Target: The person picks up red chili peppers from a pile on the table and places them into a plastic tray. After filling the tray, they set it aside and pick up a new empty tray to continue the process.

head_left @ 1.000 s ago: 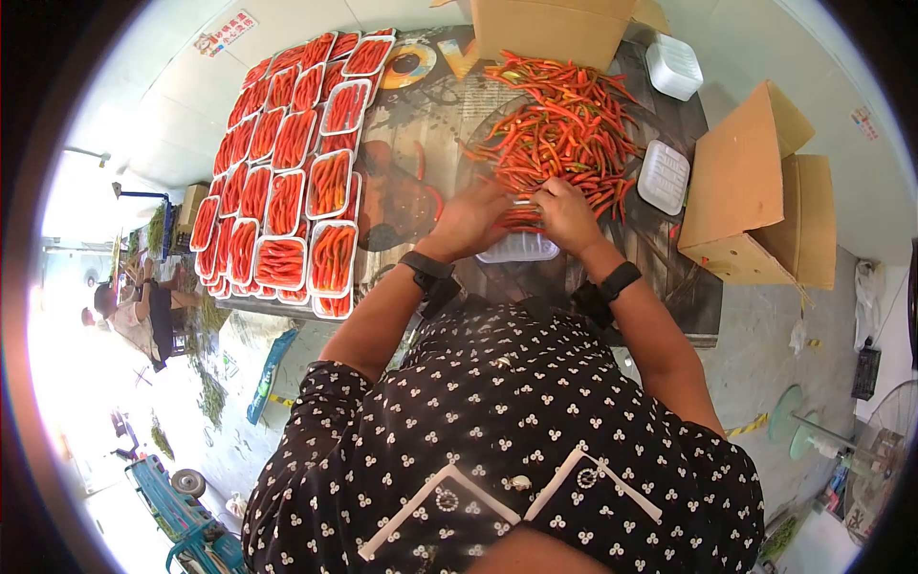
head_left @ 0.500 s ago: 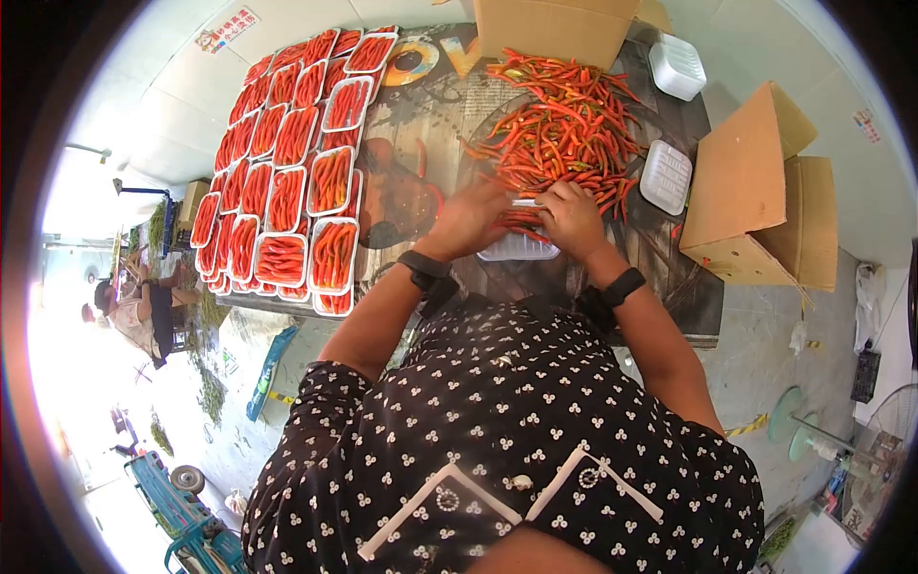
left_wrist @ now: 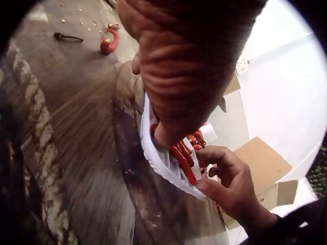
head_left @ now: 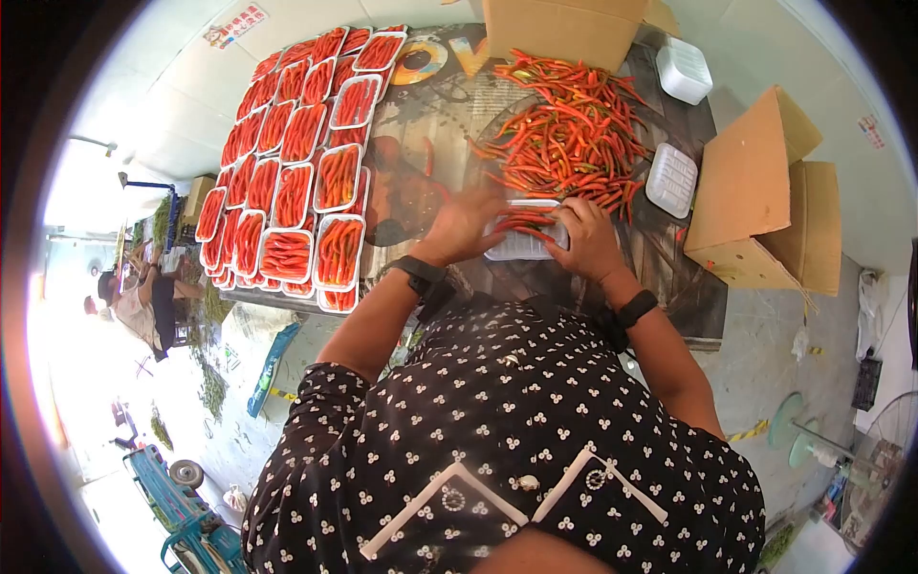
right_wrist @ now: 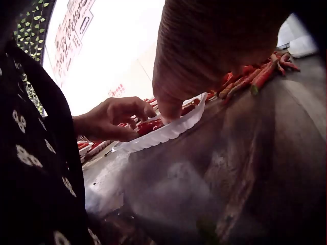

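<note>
A white ribbed foam tray (head_left: 526, 251) lies in front of the person, with a few red chili peppers (head_left: 524, 222) lengthwise in it. At its left end is the left hand (head_left: 466, 225), blurred in the head view; the right wrist view shows its loosely bent fingers (right_wrist: 134, 108) and thumb at the pepper ends. The right hand (head_left: 591, 241) is at the other end, its thumb (left_wrist: 213, 190) by the tray's corner and its fingers relaxed along the far side. Behind the tray spreads a big heap of loose chili peppers (head_left: 574, 134).
Stacked trays filled with chilies (head_left: 287, 191) cover the table's left side. On the right stand a lone white tray (head_left: 672, 180), a stack of white trays (head_left: 684, 70) and an open cardboard box (head_left: 741, 201). Another box (head_left: 559, 29) stands behind the heap.
Both hands have drawn apart toward the tray's two ends, the right hand moving right and slightly nearer the body. More of the tray and its chili peppers shows between them.
</note>
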